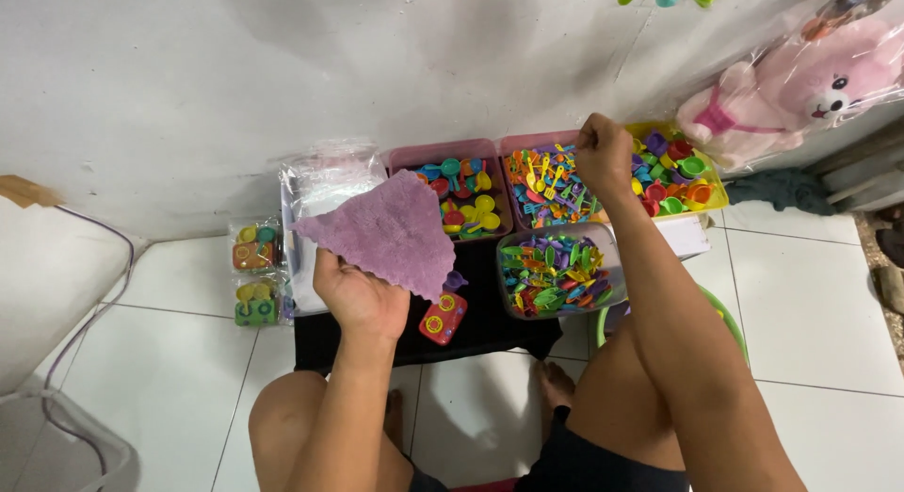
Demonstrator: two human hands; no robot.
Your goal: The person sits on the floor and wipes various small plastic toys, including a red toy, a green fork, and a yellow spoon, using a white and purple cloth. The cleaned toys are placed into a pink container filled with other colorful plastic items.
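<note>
Purple bag: a flat, soft, fuzzy pouch held up over the black mat, clear of the bins so they stay in view.
Left hand: the left hand has its fingers closed on the pouch's lower edge.
Right hand: the right hand hangs over the pink bin of small cutlery, fingers bunched; whether they pinch a piece, I cannot tell.
Other bins: toy pans in the left pink bin, cups in the yellow tray, leafy pieces in the clear tub.
Beside: packed toy sets on the floor.
</note>
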